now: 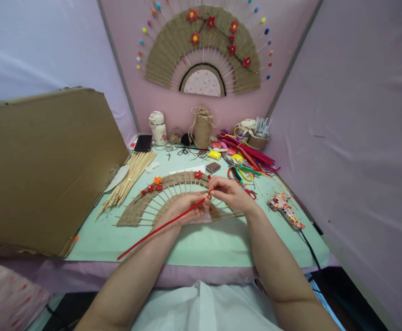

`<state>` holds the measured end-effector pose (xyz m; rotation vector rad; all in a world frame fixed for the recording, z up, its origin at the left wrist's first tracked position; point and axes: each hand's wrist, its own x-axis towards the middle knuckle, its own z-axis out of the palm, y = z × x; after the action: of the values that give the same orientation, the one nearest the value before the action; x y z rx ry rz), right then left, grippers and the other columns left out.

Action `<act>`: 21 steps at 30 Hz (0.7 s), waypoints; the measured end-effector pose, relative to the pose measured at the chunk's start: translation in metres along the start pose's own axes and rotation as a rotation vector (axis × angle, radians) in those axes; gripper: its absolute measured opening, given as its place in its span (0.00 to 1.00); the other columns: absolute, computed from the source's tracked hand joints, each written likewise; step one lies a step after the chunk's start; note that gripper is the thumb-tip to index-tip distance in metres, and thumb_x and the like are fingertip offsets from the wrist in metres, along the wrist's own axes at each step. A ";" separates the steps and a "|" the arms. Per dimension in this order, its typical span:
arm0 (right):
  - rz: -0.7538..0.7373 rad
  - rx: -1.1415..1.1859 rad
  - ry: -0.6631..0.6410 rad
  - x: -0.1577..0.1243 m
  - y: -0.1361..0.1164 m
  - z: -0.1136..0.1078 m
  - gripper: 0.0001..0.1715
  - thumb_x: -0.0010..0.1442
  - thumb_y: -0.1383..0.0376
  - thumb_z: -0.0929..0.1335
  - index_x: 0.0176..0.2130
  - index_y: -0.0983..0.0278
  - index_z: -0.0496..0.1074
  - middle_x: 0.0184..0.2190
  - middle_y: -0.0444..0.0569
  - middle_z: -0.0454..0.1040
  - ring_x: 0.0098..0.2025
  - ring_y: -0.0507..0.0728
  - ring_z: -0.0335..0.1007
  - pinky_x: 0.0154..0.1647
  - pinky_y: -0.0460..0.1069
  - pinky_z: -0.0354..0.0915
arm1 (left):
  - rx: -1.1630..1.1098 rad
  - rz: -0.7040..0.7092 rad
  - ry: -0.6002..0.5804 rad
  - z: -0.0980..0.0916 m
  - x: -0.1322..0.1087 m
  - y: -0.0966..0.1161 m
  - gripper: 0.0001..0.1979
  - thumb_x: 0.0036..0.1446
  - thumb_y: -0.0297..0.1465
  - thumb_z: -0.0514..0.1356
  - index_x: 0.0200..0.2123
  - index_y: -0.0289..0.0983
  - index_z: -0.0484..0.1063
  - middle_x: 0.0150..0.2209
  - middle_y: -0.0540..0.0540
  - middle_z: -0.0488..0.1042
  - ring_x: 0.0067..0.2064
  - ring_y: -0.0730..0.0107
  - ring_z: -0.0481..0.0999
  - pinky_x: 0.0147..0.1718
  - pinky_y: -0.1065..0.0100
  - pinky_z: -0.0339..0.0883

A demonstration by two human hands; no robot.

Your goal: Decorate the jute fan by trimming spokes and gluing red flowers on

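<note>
A long red pipe cleaner [159,229] runs from my fingers down to the lower left across my left forearm. My left hand [190,207], palm partly up, pinches it near its upper end. My right hand [226,191] is closed on that same end, where the red stem looks bent or curled; the fingertips of both hands meet there. Beneath the hands lies a fan of woven twine and thin sticks [134,214], partly hidden by them. Small red flowers [151,188] and an orange flower [157,180] sit on its left side, and another red flower [198,174] at the top.
A cardboard sheet [49,170] stands at left beside a bundle of sticks [128,177]. Behind are a phone [143,143], a bottle [158,128], a twine spool [203,129] and pipe cleaners [252,154]. Pliers [233,168] and a glue gun [285,209] lie right. A finished fan [166,55] hangs on the wall.
</note>
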<state>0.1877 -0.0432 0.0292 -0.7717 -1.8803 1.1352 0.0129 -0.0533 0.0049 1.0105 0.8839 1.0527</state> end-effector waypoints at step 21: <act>0.415 0.075 0.264 0.010 0.026 0.018 0.13 0.49 0.57 0.69 0.29 0.65 0.72 0.22 0.40 0.67 0.24 0.48 0.55 0.26 0.46 0.53 | 0.548 0.487 0.383 0.010 -0.004 -0.012 0.04 0.51 0.28 0.62 0.31 0.37 0.68 0.29 0.50 0.74 0.31 0.71 0.74 0.34 0.69 0.67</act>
<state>0.1701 -0.0325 0.0040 -1.2428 -1.4875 1.2728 0.0247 -0.0611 -0.0031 1.5644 1.3207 1.4872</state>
